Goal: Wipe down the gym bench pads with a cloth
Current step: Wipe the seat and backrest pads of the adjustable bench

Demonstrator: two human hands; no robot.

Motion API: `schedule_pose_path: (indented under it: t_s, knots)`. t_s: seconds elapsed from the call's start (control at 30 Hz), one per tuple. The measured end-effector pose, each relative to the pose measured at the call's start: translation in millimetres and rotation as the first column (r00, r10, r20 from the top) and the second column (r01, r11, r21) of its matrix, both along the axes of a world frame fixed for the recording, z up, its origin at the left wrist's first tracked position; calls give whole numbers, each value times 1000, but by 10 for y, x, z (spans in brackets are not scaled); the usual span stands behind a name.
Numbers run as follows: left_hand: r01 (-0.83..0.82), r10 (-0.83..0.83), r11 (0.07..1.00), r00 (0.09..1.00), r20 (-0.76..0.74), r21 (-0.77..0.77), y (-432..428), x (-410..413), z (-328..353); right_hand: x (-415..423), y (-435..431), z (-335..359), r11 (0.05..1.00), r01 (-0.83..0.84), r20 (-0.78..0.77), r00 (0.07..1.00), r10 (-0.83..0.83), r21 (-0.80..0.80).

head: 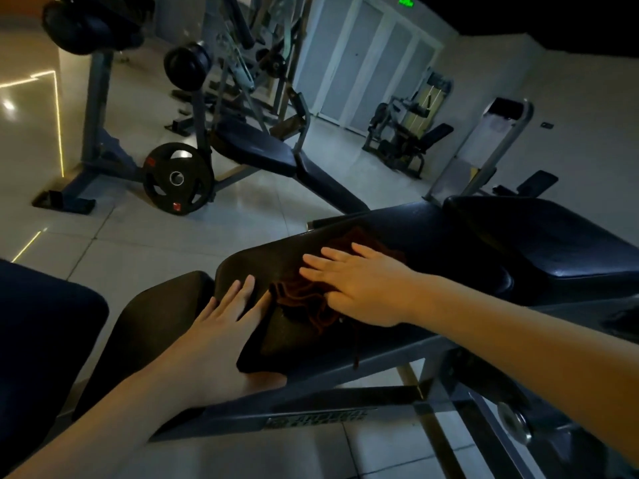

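While the right hand point(359, 285) lies flat with its fingers spread and straight, pressing down on a dark reddish-brown cloth point(301, 305), the left hand point(221, 326) rests just beside it, also released, with straight fingers on the black bench pad point(262, 261). Neither hand grasps anything. The cloth sits rumpled on the near end of this pad at the centre of the frame, partly under the right palm, with one dark fold hanging over the pad's near edge. The left thumb lies against the cloth's edge.

At lower left a second black pad point(155, 312) sits just beside the first, and a wider seat pad point(536, 236) lies at right. A grey steel frame point(345, 371) runs beneath them over a pale tiled floor point(138, 229). Toward the upper left a black weight plate point(178, 178) leans against another bench point(256, 146), and white doors point(363, 57) stand at top centre under a green sign point(406, 1).
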State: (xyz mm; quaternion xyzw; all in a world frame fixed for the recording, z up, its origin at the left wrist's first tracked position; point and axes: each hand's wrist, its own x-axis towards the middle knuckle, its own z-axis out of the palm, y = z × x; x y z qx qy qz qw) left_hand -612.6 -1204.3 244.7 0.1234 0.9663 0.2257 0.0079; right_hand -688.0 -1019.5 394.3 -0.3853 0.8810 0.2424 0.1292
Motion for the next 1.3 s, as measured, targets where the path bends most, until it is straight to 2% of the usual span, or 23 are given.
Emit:
schedule_pose_path:
  t_s: [0.2,0.3,0.37,0.47,0.57,0.67,0.73,0.8,0.87,0.97,1.0,1.07,1.17,1.3]
  knots:
    - [-1,3,999,999,40,-47,19,-58,25,-331,-277,-167,997,1,-62,998,-5,-74]
    - [15,-14,1000,996,87,-14,21,-46,97,-366,-373,-200,996,13,-60,998,-19,-89]
    - [25,-35,996,994,104,91,4,-13,157,-328,-354,-183,996,7,-46,999,-12,-90]
    - [-49,13,958,992,127,284,-75,92,256,-154,-212,-127,996,-14,4,1000,15,-93]
    - [-108,73,924,992,106,367,-116,175,330,19,-55,-84,995,-17,72,997,25,-102]
    - [-115,66,861,991,115,496,-121,202,455,142,0,15,978,108,218,974,-68,-180]
    - [-69,7,823,994,113,564,-117,215,598,191,-5,93,874,325,422,893,-157,-361]
    - [-29,-34,805,995,96,592,-125,226,772,232,-38,201,681,485,565,815,-126,-548]
    - [-23,-16,801,998,59,598,-145,224,970,252,-71,278,479,616,661,745,-95,-625]
    - [-36,83,832,995,-59,554,-182,202,1256,274,-158,336,114,859,865,501,19,-500]
    - [-36,113,845,987,-113,533,-195,187,1340,281,-187,347,32,897,896,437,76,-441]
    - [-26,157,859,963,-217,511,-256,146,1481,308,-248,377,-70,939,922,343,179,-336]
    - [-38,230,841,929,-291,540,-315,85,1692,350,-295,449,-126,964,913,261,313,-232]
    - [-64,284,681,941,-183,730,-267,65,2011,386,-296,487,-133,970,848,241,471,-202]
